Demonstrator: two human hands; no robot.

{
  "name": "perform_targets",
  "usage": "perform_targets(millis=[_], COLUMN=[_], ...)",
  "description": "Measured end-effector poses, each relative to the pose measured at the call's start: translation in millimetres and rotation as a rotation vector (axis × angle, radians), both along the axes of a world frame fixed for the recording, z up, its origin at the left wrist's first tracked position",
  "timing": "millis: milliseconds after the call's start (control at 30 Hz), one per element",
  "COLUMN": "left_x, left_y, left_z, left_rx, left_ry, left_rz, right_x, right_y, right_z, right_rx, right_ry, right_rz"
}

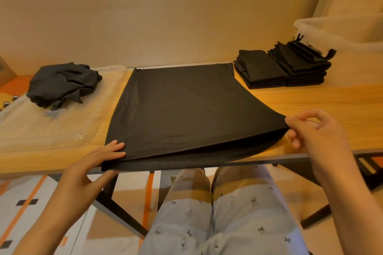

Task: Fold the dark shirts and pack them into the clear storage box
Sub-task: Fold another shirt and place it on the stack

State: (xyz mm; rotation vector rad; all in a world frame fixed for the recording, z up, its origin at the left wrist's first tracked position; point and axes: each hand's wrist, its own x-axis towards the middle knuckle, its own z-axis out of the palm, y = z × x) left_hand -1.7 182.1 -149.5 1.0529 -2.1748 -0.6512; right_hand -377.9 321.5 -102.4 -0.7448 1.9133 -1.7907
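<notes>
Here, smooth dark shirt point(176, 109) flat on wooden table point(310, 99), left hand point(93, 163) and right hand point(310, 130) pinching its corners.

Two hands show, the left hand point(97, 161) and the right hand point(315, 130), both at one spread dark shirt point(182, 109). There are two stacks of folded shirts point(263, 68) point(306, 64), one crumpled heap of dark shirts point(62, 83) whose number cannot be told, one clear lid point(41, 128), one clear storage box point(342, 29) and one wooden table point(310, 97)
</notes>
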Motion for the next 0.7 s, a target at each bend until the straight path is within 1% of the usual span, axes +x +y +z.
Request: perform_targets(millis=[67,133,200,267,367,433,500,633,700], left_x=[-0.4,0.3,1.9,3.7,6.2,6.4,4.9,6.6,10.3], left_y=[0.0,1.0,2.8,5.2,6.1,6.1,6.9,6.8,6.4], left_z=[-1.8,-2.3,-0.8,1.4,1.7,0.1,1.4,3.8,4.9], left_rx=[0.0,-0.017,-0.045,-0.037,-0.002,0.0,-0.017,-0.04,-0.047], left_ry=[0.027,0.042,0.05,0.069,0.08,0.072,0.07,0.033,0.04], left_rz=[0.013,0.033,0.056,0.066,0.083,0.116,0.143,0.124,0.125], right_x=[-3.7,-7.9,-10.0,-6.9,0.8,2.2,0.6,-2.9,-1.5], right_y=[6.6,11.7,13.3,11.7,5.0,0.1,-3.7,-5.8,-3.2], right_z=[-0.2,-4.2,-12.4,-20.0,-25.8,-28.7,-32.0,-34.7,-29.3], right_rx=[-0.051,-0.003,0.159,0.274,0.36,0.375,0.356,0.343,0.255], right_ry=[0.068,0.194,0.327,0.425,0.635,0.728,0.769,0.82,0.738], right_rz=[-0.084,-0.097,-0.006,0.102,0.196,0.197,0.175,0.185,0.168])
